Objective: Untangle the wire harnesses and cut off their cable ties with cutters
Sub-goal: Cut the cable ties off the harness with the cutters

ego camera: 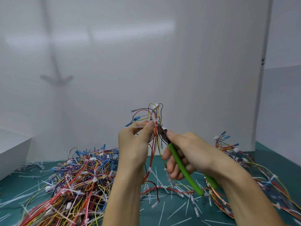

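Head camera view: white panels [162, 62] are seen filling the upper part of the scene, standing at the far edge of a desk [187, 214] covered in dark green. A large tangled heap of wire harnesses [73, 180], red, yellow, blue and white, is spread over the left of the desk. A smaller heap [244, 160] is laid along the right side, behind the right forearm. A white box [11, 149] is seen at the left edge, just beyond the large heap.

Both hands are raised above the middle of the desk, between the two heaps. One harness [154, 115] is held upright by the left hand [135, 144], pinched between thumb and fingertips near its top, with its lower wires trailing down to the desk. Green-handled cutters [180, 160] are gripped by the right hand [190, 149], the fingers curled round one handle and the thumb laid along the head. The metal tip of the cutters is set against the harness at a white cable tie [156, 126], just beside the left thumb; whether the blades are closed on it cannot be told. The tail of the tie is seen sticking out to the left, past the left fingers.

Many cut white ties [176, 209] are scattered over the bare green surface.
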### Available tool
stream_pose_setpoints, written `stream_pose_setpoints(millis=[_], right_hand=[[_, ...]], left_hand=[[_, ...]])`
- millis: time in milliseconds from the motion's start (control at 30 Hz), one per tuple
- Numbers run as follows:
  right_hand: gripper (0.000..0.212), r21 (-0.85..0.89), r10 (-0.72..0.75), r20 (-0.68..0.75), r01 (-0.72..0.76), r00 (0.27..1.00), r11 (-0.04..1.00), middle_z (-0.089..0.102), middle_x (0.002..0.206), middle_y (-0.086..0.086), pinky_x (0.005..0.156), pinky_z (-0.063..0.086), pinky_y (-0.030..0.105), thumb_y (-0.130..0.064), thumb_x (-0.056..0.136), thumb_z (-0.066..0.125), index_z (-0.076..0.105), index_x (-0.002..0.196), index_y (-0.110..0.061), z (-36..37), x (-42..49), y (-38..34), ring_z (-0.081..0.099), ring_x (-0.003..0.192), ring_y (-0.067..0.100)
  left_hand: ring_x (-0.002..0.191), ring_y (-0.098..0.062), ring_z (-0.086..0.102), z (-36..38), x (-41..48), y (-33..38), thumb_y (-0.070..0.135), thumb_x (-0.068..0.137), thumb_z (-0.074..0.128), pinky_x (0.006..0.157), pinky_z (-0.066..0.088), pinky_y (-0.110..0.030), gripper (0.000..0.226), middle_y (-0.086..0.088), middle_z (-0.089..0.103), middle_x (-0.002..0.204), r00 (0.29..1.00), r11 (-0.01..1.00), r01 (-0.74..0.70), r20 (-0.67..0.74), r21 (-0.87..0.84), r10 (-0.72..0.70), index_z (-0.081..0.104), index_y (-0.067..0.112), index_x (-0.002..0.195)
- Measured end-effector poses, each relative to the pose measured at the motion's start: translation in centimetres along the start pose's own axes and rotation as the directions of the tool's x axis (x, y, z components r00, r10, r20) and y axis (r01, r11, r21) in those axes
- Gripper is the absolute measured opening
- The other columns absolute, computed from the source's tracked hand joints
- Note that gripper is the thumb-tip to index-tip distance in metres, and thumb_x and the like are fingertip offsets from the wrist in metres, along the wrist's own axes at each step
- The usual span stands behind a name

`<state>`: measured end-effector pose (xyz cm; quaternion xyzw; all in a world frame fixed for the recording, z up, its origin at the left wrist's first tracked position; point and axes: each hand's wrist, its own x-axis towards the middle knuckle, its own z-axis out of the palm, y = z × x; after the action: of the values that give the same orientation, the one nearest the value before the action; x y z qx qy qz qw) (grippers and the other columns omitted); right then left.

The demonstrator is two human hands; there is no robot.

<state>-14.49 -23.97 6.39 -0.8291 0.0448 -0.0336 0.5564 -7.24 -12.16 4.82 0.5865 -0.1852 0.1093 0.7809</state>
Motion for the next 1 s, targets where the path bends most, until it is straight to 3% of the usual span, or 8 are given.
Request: stream_pose_setpoints(millis=[200, 567, 667, 833, 1000], right_hand=[[0.062, -0.004, 0.014, 0.015, -0.014, 1.0, 1.0, 0.067, 0.06, 0.013, 0.06, 0.057, 0.032, -0.048, 0.106, 0.025, 0.062, 0.083, -0.003, 0.11, -0.08, -0.05, 0.067, 0.054, 0.024], [0.062, -0.027, -0.006, -0.01, 0.005, 1.0, 1.0, 0.07, 0.065, 0.011, 0.078, 0.059, 0.043, -0.049, 0.105, 0.024, 0.063, 0.083, -0.005, 0.2, -0.03, -0.07, 0.07, 0.061, 0.024], [0.063, 0.003, -0.013, -0.028, 0.014, 1.0, 1.0, 0.066, 0.06, 0.011, 0.075, 0.06, 0.046, -0.049, 0.105, 0.025, 0.062, 0.083, -0.003, 0.18, 0.01, 0.04, 0.067, 0.056, 0.024], [0.06, 0.012, -0.019, -0.051, 0.019, 0.999, 1.0, 0.058, 0.053, 0.007, 0.058, 0.056, 0.035, -0.049, 0.104, 0.031, 0.061, 0.078, -0.004, 0.11, -0.02, 0.05, 0.057, 0.047, 0.021], [0.059, -0.035, -0.031, -0.069, 0.029, 0.997, 0.999, 0.06, 0.055, 0.007, 0.07, 0.058, 0.047, -0.05, 0.103, 0.035, 0.063, 0.08, -0.005, 0.31, 0.27, 0.19, 0.057, 0.05, 0.023]], left_hand=[[0.074, 0.0, 0.068, 0.07, -0.04, 0.1, 0.016, 0.091, 0.068, 0.056, 0.045, -0.004, 0.009, -0.007, 0.075, 0.088, 1.0, 1.0, -0.006, -0.01, -0.019, 0.006, 0.073, 0.01, 0.088], [0.07, 0.002, 0.067, 0.02, -0.06, 0.17, 0.015, 0.091, 0.068, 0.055, 0.045, -0.004, 0.011, -0.004, 0.074, 0.083, 1.0, 1.0, 0.001, -0.001, -0.015, -0.001, 0.073, 0.012, 0.082], [0.069, 0.003, 0.066, 0.04, -0.07, 0.16, 0.015, 0.091, 0.068, 0.055, 0.045, -0.004, 0.01, -0.003, 0.074, 0.083, 1.0, 1.0, 0.007, 0.009, -0.012, -0.007, 0.074, 0.009, 0.085], [0.069, 0.004, 0.066, 0.08, -0.04, 0.09, 0.016, 0.09, 0.069, 0.055, 0.044, -0.003, 0.008, -0.002, 0.074, 0.082, 1.0, 1.0, 0.014, 0.008, -0.009, -0.014, 0.074, 0.011, 0.085], [0.077, -0.004, 0.068, 0.12, -0.02, 0.1, 0.015, 0.089, 0.07, 0.055, 0.045, -0.004, 0.008, -0.007, 0.074, 0.092, 1.0, 1.0, 0.01, -0.012, -0.017, -0.011, 0.073, 0.009, 0.086]])
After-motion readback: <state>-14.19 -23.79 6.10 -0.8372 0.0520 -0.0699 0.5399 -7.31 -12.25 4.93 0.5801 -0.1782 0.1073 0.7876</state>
